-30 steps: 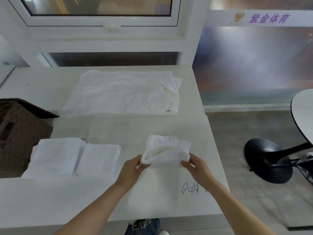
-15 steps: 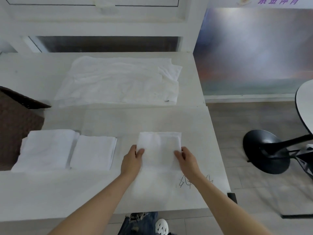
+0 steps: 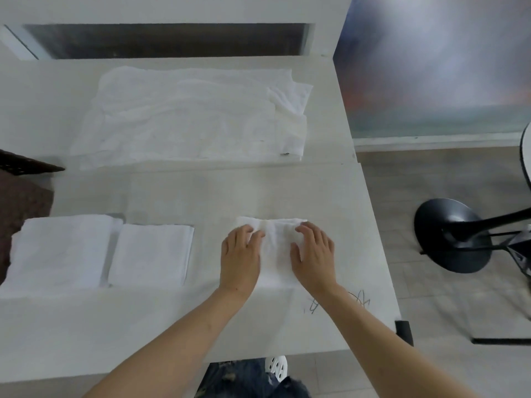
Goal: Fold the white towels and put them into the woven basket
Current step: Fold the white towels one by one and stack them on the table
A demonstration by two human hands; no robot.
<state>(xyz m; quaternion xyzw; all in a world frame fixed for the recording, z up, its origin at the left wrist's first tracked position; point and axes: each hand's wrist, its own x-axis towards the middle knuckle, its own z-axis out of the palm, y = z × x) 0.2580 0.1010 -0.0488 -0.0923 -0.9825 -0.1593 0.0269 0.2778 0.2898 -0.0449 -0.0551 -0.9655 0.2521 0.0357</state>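
Note:
A small folded white towel point(image 3: 275, 251) lies flat on the white table point(image 3: 178, 196), near its right side. My left hand point(image 3: 240, 259) rests palm down on the towel's left part and my right hand point(image 3: 313, 258) on its right part, fingers spread, pressing it flat. Two more folded white towels lie side by side at the left: one point(image 3: 59, 251) by the basket, the other point(image 3: 150, 254) beside it. Several unfolded white towels point(image 3: 189, 119) are spread in a pile at the back. The dark woven basket point(image 3: 20, 196) shows partly at the left edge.
The table's right edge runs close to my right hand, with pencil scribbles point(image 3: 336, 301) near the front. On the floor to the right stand a black round stool base point(image 3: 451, 234) and part of another round table point(image 3: 525, 159). A wall and window frame point(image 3: 172, 38) rise behind.
The towel went from being held up at its folded edge to lying flat on the table. Both hands moved from its near corners onto its top, pressing it down.

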